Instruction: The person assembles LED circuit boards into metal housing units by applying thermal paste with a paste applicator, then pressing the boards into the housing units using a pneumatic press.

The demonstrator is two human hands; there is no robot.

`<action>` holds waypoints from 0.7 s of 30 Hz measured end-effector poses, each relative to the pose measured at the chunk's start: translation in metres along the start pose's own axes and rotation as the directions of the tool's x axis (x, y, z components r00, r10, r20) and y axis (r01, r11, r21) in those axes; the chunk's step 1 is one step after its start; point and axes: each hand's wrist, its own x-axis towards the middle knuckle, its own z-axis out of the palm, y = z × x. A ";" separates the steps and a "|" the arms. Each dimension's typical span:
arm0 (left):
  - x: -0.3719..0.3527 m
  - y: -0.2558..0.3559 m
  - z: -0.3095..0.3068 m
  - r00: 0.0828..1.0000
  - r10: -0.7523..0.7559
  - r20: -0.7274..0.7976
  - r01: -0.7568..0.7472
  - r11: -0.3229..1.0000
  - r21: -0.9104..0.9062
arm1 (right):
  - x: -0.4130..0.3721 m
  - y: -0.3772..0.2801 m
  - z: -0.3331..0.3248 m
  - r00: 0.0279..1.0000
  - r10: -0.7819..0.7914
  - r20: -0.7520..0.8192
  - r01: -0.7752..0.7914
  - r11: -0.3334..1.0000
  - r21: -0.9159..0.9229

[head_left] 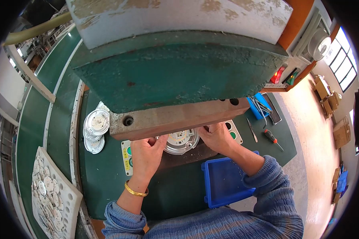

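A round silvery lamp housing with an LED board (181,142) lies on a dark base beneath the heavy press head (179,75). My left hand (148,153) holds its left rim, thumb and fingers closed together. On the opposite side, my right hand (216,137) grips the right rim with bent fingers. The steel bar (175,119) below the press head hides the far part of the housing and some fingertips. Panels with green buttons flank the hands, the left panel (127,158) beside my left wrist and the right panel (234,132) beyond my right hand.
Several similar round lamp housings (95,126) are stacked at left. A white foam tray (70,195) holds many small round boards. A blue tray (224,185) sits near my right forearm. Tweezers (251,130), a screwdriver (272,138) and a blue tool box (258,108) lie at right.
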 end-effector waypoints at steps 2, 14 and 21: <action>0.000 -0.001 0.000 1.000 -0.001 0.000 0.001 1.000 0.001 | 0.001 -0.001 0.000 1.000 -0.013 -0.009 0.013 1.000 0.001; -0.001 -0.003 0.000 1.000 -0.010 -0.002 0.011 0.999 0.039 | 0.001 0.002 0.001 1.000 -0.020 -0.001 0.020 1.000 -0.023; -0.001 -0.001 0.002 1.000 -0.017 -0.025 0.019 0.999 0.048 | 0.002 -0.005 0.001 0.999 -0.034 -0.028 0.034 0.999 0.020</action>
